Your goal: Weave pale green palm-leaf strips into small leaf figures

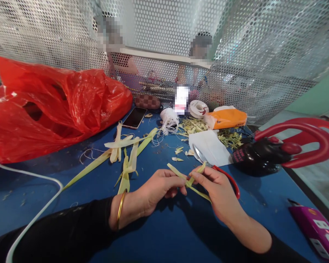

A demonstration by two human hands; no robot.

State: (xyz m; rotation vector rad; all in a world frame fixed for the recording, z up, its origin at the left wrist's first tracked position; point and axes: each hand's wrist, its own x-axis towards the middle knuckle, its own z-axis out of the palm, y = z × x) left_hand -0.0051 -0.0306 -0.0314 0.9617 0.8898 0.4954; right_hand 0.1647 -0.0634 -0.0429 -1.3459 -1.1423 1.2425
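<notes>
Head cam, my L hand (163, 185) & R hand (220, 191) both pinching pale-green leaf strips (191, 182) just below frame ctr, prob so the crossing won't slip, scissors (232, 179) beside R, prob for quick reach.

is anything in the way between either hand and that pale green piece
Nothing visible is: the left hand and right hand both grip the pale green piece in their fingers. The red-handled scissors lie close beyond the right hand, partly hidden by it, but not between it and the piece.
</notes>
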